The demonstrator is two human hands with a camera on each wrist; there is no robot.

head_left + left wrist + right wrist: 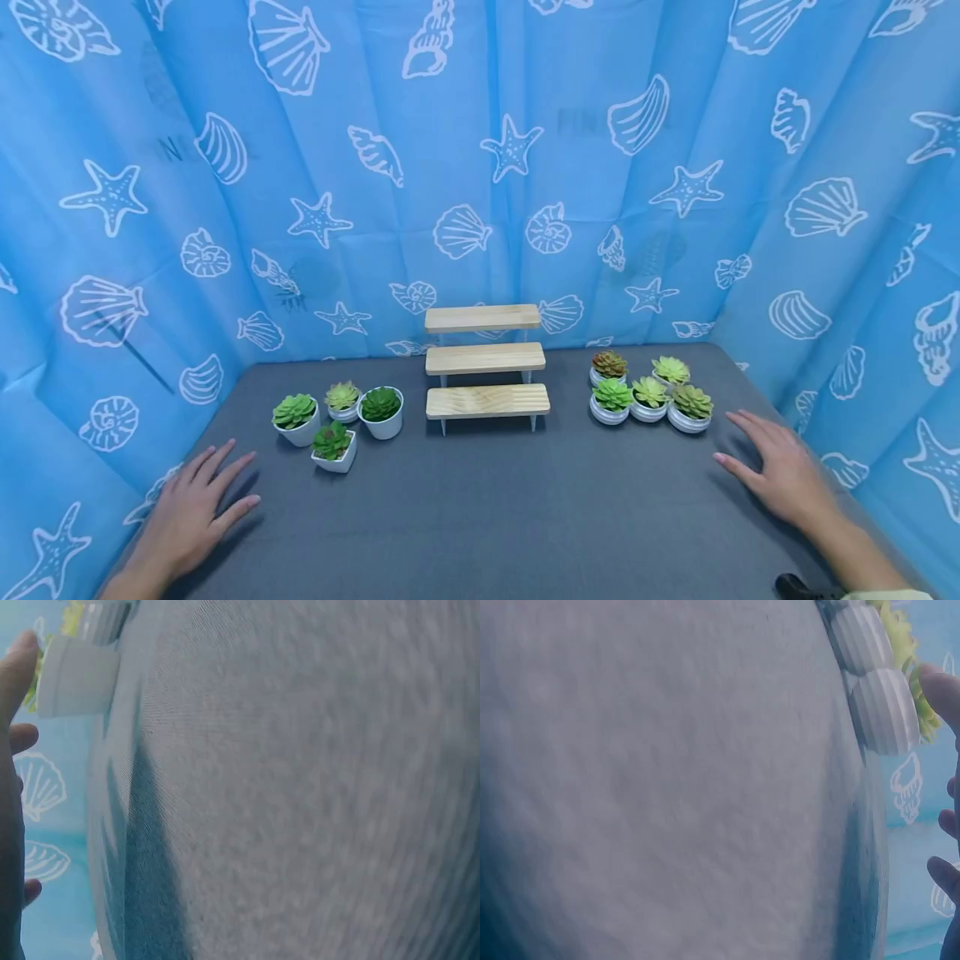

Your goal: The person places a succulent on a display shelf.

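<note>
My left hand (187,512) is spread over the left side of the grey table, fingers straight and holding nothing. Nearest to it is a green succulent in a round white pot (300,429); a succulent in a square white pot (335,454) stands just right of that. Behind them are a pale succulent (343,400) and a dark green one in a round pot (382,415). On the right side my right hand (783,467) hovers with relaxed, empty fingers. Closest to its fingertips is an olive-green succulent in a ribbed white pot (690,410), among several similar ones.
A three-step wooden shelf (487,402) with pale treads and clear legs stands at the back middle, nothing on its treads. Blue curtains (465,183) with white shell prints enclose the table (480,517) at back and sides. A dark object (802,587) shows beside the right forearm.
</note>
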